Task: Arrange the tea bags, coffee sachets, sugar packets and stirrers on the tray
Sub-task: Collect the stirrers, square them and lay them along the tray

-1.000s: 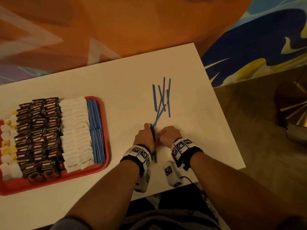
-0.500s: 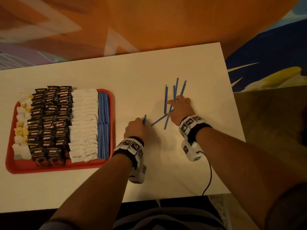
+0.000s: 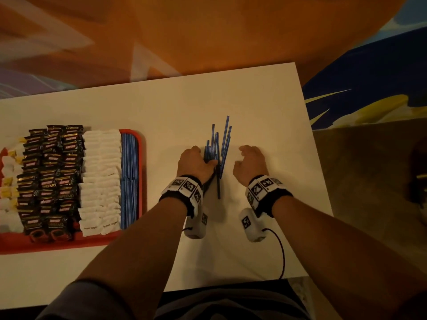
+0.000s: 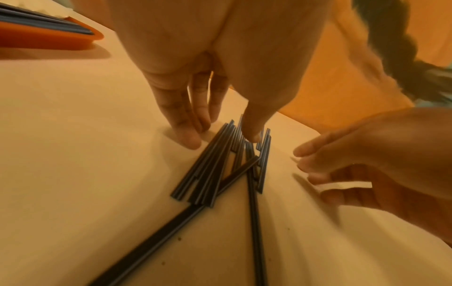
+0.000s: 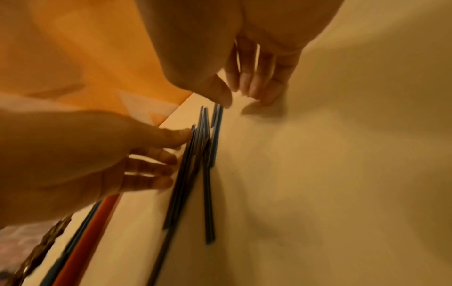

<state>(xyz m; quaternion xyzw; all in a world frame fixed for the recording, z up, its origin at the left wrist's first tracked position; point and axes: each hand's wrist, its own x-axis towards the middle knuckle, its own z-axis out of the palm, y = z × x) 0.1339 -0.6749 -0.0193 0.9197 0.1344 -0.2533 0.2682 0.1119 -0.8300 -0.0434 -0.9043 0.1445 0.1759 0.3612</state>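
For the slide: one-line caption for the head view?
Left hand gathers loose blue stirrers on the white table; right hand beside them, filled red tray at left.

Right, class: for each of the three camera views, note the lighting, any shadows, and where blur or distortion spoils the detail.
Head view: dim warm light, bowed table edges, soft shadows under both wrists. Left wrist view: orange cast, loose stirrers look near black, right hand smeared, fingertip shadows on the table. Right wrist view: blurriest, left hand and red tray edge streaked, stirrers still blue.

Left hand [image 4: 195, 67] thumb presses the loose stirrers [image 4: 220, 164]; right hand [image 4: 381, 158] hovers beside.
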